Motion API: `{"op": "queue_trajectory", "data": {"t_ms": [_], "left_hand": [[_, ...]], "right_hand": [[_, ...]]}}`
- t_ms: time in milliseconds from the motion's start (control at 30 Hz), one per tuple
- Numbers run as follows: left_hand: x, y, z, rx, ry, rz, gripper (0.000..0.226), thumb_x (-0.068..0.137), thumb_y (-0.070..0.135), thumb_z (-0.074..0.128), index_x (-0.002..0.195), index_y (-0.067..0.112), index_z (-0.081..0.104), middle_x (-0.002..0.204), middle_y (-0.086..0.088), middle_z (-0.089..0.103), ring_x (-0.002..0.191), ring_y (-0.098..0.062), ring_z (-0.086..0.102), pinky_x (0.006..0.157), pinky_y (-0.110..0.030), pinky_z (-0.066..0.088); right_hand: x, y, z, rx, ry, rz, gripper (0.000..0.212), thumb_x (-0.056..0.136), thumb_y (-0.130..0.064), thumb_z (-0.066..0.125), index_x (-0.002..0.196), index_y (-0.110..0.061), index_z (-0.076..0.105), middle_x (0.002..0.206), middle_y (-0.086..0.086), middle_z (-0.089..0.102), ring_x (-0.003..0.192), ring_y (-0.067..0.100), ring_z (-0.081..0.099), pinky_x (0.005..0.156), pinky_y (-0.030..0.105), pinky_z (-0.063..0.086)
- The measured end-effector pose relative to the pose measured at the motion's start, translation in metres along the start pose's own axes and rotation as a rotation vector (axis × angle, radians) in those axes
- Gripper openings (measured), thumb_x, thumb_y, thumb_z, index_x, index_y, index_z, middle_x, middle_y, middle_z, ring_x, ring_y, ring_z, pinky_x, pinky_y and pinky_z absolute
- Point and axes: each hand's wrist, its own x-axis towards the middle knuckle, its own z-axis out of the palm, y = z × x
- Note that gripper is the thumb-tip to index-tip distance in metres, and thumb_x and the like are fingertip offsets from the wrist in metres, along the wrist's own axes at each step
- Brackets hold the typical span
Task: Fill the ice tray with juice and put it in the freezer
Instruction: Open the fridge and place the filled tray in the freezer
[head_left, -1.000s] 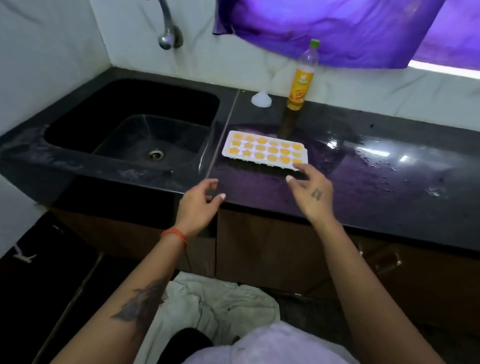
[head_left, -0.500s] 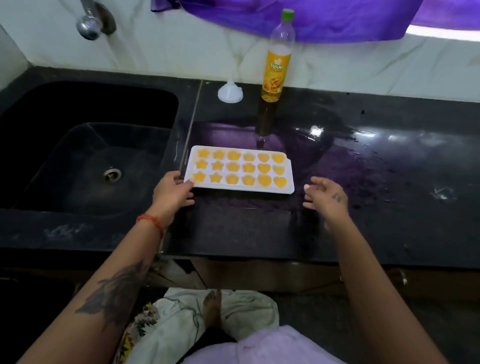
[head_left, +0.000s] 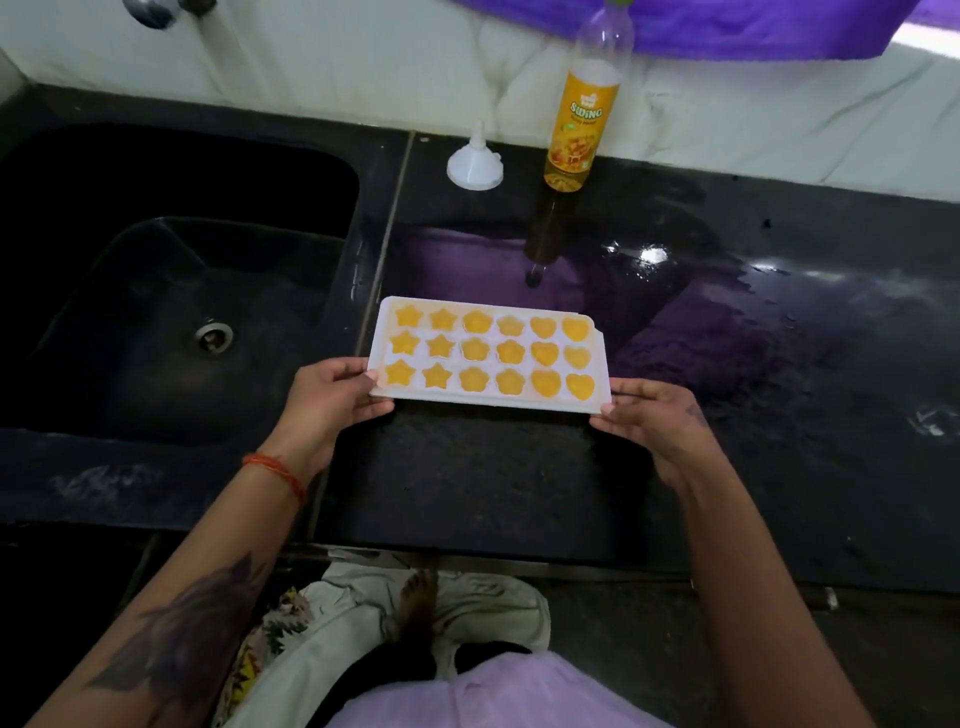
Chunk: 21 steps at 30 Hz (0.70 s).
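A white ice tray (head_left: 595, 364) sits in the middle of the black counter, its star, flower and heart cells full of orange juice. My left hand (head_left: 327, 402) grips its near left corner, thumb on the rim. My right hand (head_left: 652, 418) holds its near right corner. Whether the tray rests on the counter or is lifted off it, I cannot tell. The juice bottle (head_left: 582, 114), with a yellow label and little juice left, stands upright behind the tray by the wall.
A white funnel (head_left: 475, 163) lies mouth-down left of the bottle. A deep black sink (head_left: 171, 291) fills the left side. The counter (head_left: 779, 389) is wet on the right. Purple cloth (head_left: 727, 26) hangs above the wall. Light cloth lies on the floor below.
Both hands have closed in on the tray's near corners and taken hold of it; earlier the right hand hovered apart from it. The view has come closer over the counter.
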Motion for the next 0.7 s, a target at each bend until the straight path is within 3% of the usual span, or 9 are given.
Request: {"op": "queue_trajectory", "data": {"t_ms": [300, 433, 700], "left_hand": [[-0.056, -0.02, -0.017, -0.199, 0.166, 0.056, 0.012, 0.091, 0.0, 0.053, 0.102, 0.001, 0.059, 0.086, -0.009, 0.066, 0.075, -0.016, 0.066, 0.053, -0.016, 0.055], [-0.094, -0.032, -0.037, -0.284, 0.289, 0.121, 0.012, 0.091, 0.001, 0.055, 0.101, 0.002, 0.06, 0.085, -0.007, 0.067, 0.064, -0.01, 0.07, 0.055, -0.016, 0.056], [-0.19, -0.084, -0.101, -0.45, 0.577, 0.141, 0.009, 0.089, 0.002, 0.057, 0.094, 0.001, 0.064, 0.087, -0.01, 0.069, 0.072, -0.014, 0.069, 0.057, -0.018, 0.056]], "right_hand": [[0.0, -0.008, 0.005, -0.047, -0.202, -0.101, 0.029, 0.08, 0.018, 0.057, 0.107, 0.007, 0.061, 0.089, 0.014, 0.071, 0.079, 0.02, 0.072, 0.065, 0.024, 0.06], [-0.012, -0.017, 0.02, -0.065, -0.349, -0.158, 0.027, 0.079, 0.018, 0.057, 0.101, 0.005, 0.062, 0.086, 0.013, 0.071, 0.074, 0.017, 0.073, 0.061, 0.022, 0.059], [-0.064, -0.008, 0.085, -0.198, -0.643, -0.153, 0.024, 0.08, 0.017, 0.057, 0.091, -0.003, 0.065, 0.075, 0.005, 0.075, 0.072, 0.017, 0.073, 0.06, 0.022, 0.059]]}}
